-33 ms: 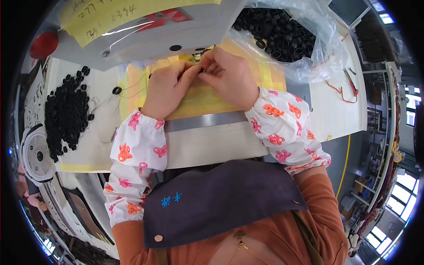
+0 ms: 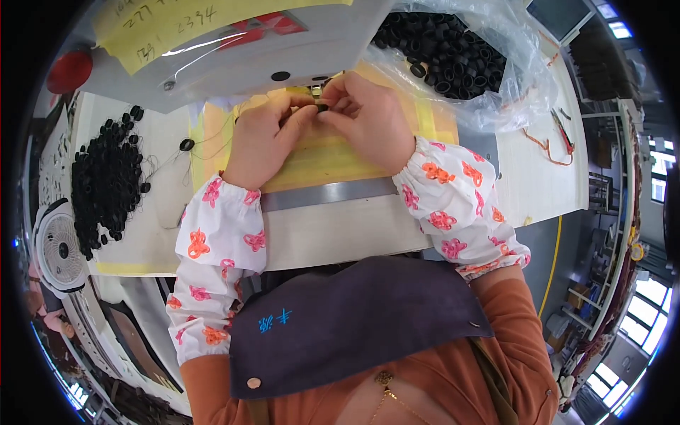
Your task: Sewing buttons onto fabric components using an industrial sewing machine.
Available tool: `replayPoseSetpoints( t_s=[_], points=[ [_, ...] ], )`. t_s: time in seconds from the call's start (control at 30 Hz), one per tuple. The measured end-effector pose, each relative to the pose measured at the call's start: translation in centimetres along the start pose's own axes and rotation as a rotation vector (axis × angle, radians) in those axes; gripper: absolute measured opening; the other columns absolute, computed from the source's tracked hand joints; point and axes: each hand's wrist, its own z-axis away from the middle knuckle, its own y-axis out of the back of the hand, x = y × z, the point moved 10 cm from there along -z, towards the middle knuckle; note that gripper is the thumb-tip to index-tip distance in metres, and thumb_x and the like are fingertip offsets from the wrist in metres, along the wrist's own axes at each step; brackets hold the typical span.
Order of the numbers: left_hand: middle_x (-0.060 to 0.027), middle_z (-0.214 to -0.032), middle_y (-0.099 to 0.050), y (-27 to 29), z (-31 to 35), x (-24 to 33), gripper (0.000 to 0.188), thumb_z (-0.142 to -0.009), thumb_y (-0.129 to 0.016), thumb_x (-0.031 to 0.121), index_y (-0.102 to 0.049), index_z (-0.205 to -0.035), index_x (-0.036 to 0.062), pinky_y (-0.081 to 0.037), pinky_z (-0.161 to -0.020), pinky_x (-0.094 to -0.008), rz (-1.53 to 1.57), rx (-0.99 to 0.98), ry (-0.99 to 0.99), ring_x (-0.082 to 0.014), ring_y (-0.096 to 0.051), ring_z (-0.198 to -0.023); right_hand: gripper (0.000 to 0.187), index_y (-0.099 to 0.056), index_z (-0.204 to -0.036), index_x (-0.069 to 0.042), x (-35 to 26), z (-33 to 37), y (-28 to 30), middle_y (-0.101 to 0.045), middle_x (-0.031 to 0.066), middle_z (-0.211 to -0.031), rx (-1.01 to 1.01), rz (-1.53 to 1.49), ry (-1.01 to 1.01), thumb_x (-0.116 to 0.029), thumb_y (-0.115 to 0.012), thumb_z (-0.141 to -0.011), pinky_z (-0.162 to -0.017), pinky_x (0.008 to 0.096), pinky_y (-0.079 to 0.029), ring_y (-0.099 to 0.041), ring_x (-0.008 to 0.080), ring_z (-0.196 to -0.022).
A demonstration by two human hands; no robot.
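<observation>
Thumbs and fingertips drawn nearly together, the person's left hand (image 2: 269, 138) and right hand (image 2: 370, 126) pinch a small black piece (image 2: 322, 108) between them; a slipping grip could push fingertips against the metal fitting (image 2: 316, 91) just beyond

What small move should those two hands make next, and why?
Probably ease the small black piece slightly forward toward the metal part of the machine: the left hand and right hand appear to pinch it just short of that part.
</observation>
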Motion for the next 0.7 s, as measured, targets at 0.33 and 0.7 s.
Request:
replayPoseSetpoints(
  t_s=[0.33,0.7],
  points=[
    [-0.0115,-0.069,-0.062,0.4,-1.1,0.3,0.020,-0.076,-0.058,0.023,-0.064,-0.086,0.0056,-0.045,-0.054,-0.0301,-0.275,0.098,-0.042,-0.0239,-0.059,-0.059,0.015,-0.059,-0.080,0.002,1.4,-1.2,0.1,-0.060,0.0082,-0.071,0.051,0.152,-0.018,-0.004,-0.066,-0.069,-0.058,0.0243,-0.047,-0.058,0.0135,-0.063],
    [-0.0092,-0.061,-0.061,0.4,-1.3,-1.3,0.025,-0.077,-0.057,0.031,-0.066,-0.084,0.0086,-0.044,-0.049,-0.0304,-0.231,0.128,0.070,-0.0232,-0.058,-0.052,0.009,-0.059,-0.069,0.000,1.1,-0.9,1.8,-0.058,0.0108,-0.061,0.228,0.187,0.050,-0.005,-0.066,-0.066,-0.051,0.0320,-0.044,-0.056,0.0237,-0.055]
  ],
)
